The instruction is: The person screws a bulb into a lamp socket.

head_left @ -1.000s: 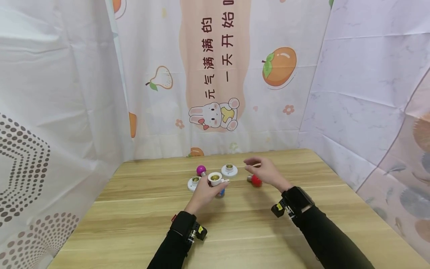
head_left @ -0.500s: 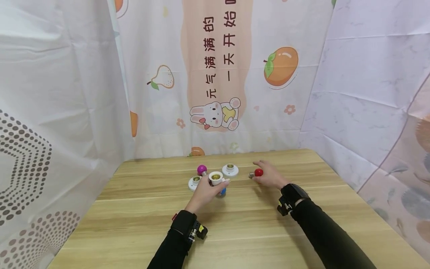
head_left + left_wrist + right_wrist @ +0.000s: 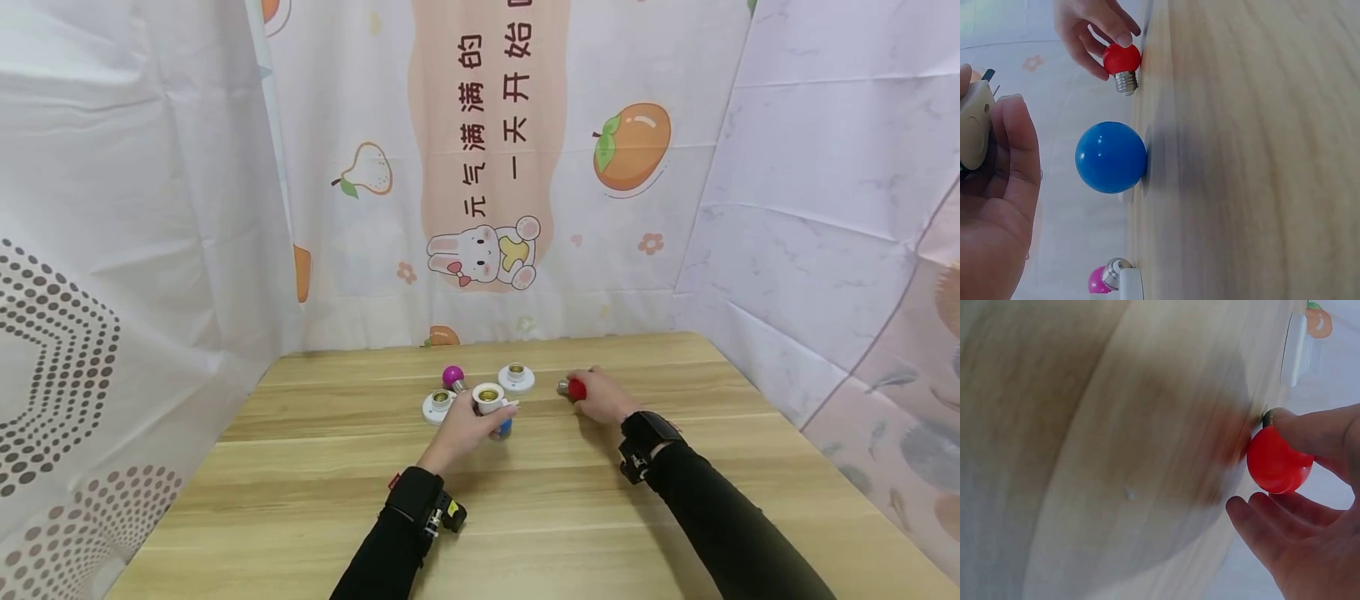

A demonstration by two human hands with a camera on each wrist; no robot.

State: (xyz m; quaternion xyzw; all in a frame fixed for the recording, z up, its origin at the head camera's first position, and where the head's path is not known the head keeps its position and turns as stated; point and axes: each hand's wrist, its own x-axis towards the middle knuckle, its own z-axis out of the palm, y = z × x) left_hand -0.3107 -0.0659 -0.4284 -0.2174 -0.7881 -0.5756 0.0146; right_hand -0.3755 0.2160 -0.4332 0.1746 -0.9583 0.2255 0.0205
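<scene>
My left hand (image 3: 461,432) grips a white lamp socket (image 3: 488,395) above the table, its brass-threaded opening facing up. Below that hand a blue light bulb (image 3: 1111,157) rests on the tabletop, partly covered in the head view. To the right, my right hand (image 3: 606,399) holds a red light bulb (image 3: 1279,464) between thumb and fingers, close to the wood. The metal screw end of the red bulb points left, toward the other hand, in the head view.
Two round white lamp bases sit on the wooden table (image 3: 300,467): one base (image 3: 431,413) left of my left hand, another base (image 3: 516,382) behind it. A magenta light bulb (image 3: 452,376) lies near the left base. Printed curtains (image 3: 360,250) enclose the back and sides.
My right hand has come down around the red bulb and taken hold of it; the bulb's screw end has turned and shifted slightly. The left hand keeps the socket almost still.
</scene>
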